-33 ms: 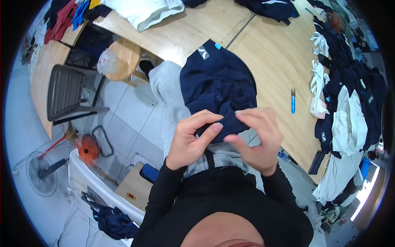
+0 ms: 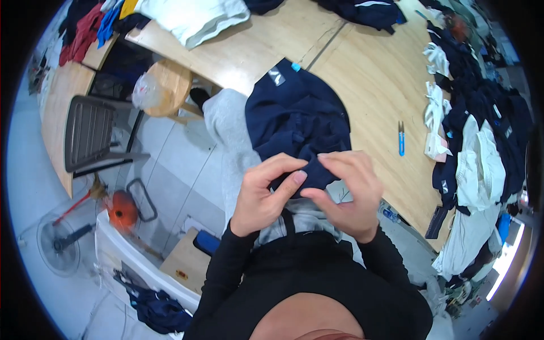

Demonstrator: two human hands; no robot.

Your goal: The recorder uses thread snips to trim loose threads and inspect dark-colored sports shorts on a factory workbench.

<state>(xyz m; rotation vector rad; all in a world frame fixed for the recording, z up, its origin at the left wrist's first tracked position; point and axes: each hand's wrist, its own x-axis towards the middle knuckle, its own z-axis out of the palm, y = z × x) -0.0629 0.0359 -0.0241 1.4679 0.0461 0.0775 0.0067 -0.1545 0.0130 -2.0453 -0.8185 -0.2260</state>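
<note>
A navy blue garment [image 2: 300, 107] lies bunched over my lap and the table edge, with a pale rectangular patch near its far end. At its near edge, my left hand [image 2: 266, 192] pinches a fold between thumb and fingers. My right hand [image 2: 351, 192] is beside that fold, its thumb and fingers spread apart; the fingertips rest against the cloth, and no grip shows. Blue-handled thread snips [image 2: 401, 141] lie on the table to the right of the garment.
The wooden table [image 2: 374, 85] extends ahead and right. White garments [image 2: 481, 164] and navy ones are heaped at its right edge; a white garment [image 2: 195, 20] lies at the far left. A round stool [image 2: 170, 85], brown chair [image 2: 93, 136] and fan [image 2: 59, 243] stand left.
My right thumb has moved left to the cloth's near edge, and the right hand has shifted slightly left. My left hand keeps its pinch. The whole view has shifted slightly.
</note>
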